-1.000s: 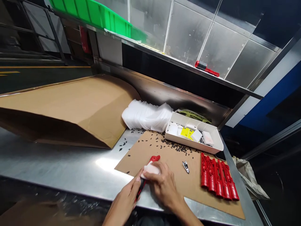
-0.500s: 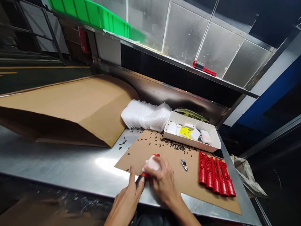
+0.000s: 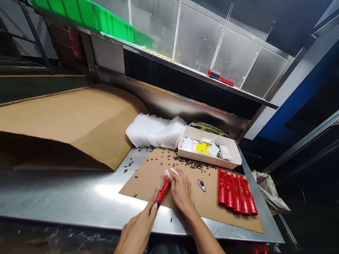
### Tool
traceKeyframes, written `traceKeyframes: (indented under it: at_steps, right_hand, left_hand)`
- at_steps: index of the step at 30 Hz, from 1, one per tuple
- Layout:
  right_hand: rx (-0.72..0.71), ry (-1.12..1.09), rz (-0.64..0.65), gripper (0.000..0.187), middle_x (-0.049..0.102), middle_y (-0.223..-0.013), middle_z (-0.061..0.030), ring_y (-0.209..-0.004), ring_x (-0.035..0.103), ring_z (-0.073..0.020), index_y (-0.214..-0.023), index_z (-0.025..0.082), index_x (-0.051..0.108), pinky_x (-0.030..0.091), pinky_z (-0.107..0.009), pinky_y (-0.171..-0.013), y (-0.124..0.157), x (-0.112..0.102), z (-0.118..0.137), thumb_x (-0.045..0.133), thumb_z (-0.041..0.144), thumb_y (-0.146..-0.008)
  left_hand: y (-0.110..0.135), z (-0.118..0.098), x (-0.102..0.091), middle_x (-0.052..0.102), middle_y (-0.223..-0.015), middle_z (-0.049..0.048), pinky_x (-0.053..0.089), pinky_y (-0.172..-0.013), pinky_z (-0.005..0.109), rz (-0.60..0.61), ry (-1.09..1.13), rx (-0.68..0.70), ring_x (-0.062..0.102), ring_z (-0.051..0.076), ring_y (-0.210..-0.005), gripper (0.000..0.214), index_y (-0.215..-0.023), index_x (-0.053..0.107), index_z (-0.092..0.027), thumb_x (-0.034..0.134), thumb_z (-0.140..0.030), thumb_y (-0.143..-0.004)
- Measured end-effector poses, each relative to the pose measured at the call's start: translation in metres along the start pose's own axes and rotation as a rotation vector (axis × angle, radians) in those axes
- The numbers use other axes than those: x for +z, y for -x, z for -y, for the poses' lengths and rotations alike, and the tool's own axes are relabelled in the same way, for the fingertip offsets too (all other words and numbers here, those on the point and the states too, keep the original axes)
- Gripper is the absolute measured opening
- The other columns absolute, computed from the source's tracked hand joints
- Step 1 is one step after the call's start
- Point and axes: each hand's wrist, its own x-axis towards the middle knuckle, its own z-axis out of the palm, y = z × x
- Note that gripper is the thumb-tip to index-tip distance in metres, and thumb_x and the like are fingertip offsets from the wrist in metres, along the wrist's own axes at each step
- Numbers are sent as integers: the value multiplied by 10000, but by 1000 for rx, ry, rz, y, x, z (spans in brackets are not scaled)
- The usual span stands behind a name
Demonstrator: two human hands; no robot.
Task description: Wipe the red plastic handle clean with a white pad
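My left hand [image 3: 139, 227] grips the lower, dark end of a red tool [image 3: 162, 189] that lies slanted on the cardboard sheet [image 3: 148, 176]. My right hand [image 3: 180, 188] is closed around the tool's upper end and holds a small white piece [image 3: 167, 173] there. Just right of my right hand lies a small metal clip [image 3: 201, 184]. Further right, several matching red tools [image 3: 234, 192] lie side by side in a row.
A white tray [image 3: 209, 160] with white and yellow pieces stands behind the sheet, a stack of white sheets [image 3: 153, 130] to its left. Small black bits [image 3: 190, 163] are scattered about. A big brown paper bag [image 3: 66, 120] fills the left. One red tool [image 3: 220, 77] lies on the shelf.
My view has shifted, so everything sits further left. My right hand slid the white piece up to the red tool's tip, and the red body now shows between my hands.
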Motion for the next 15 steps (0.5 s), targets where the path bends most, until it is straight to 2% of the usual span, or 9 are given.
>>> traceKeyframes:
  at_steps: [2,4,7,9,11,13,15]
  right_hand:
    - [13,-6,-13,365,608,-1332,-49,-1180,585,-250,-1285,331,629,498,-420,-989,-3,-2,0,428,249,-991]
    - [9,-23,-19,357,587,-1362,-27,-1200,573,-239,-1281,360,625,500,-398,-987,-2,-3,0,435,270,-993]
    - [18,-31,-32,367,602,-1336,-43,-1206,566,-242,-1270,340,637,486,-402,-1002,-2,-1,0,440,225,-982]
    - [20,-28,-27,373,610,-1324,-55,-1208,566,-247,-1261,327,647,481,-411,-1008,-2,3,1,454,197,-970]
    - [-7,-33,-14,372,596,-1355,-47,-1231,557,-242,-1259,349,646,482,-409,-1014,-2,7,3,486,198,-959]
    - [-35,-40,-8,357,580,-1383,-40,-1258,544,-239,-1249,361,651,480,-408,-1025,-2,11,5,515,214,-954]
    - [-45,-44,-21,349,572,-1395,-59,-1274,532,-244,-1259,336,651,464,-425,-1047,-2,13,5,505,221,-963]
  left_hand:
    - [-3,4,2,733,-1005,141,417,-807,432,-21,85,1,631,427,-1035,724,-1485,359,-181,73,-477,-889]
    - [-8,10,4,735,-1011,118,443,-765,391,-54,352,-27,642,390,-1015,631,-1399,503,-237,228,-485,-889]
    - [-12,18,5,718,-842,68,452,-576,297,-47,811,-111,658,282,-746,469,-1281,612,-274,432,-435,-879]
    - [-12,19,2,638,-647,31,373,-424,234,4,966,-159,555,199,-517,444,-1295,587,-238,441,-418,-916]
    - [-9,17,-6,549,-545,-3,256,-342,161,56,1092,-210,434,128,-403,425,-1314,539,-207,424,-402,-954]
    - [-7,14,-15,507,-549,-19,183,-327,95,111,1272,-285,374,72,-376,336,-1276,520,-197,418,-310,-976]
    - [-5,11,-26,472,-604,-23,161,-320,55,170,1466,-376,347,29,-372,231,-1149,537,-167,382,-178,-979]
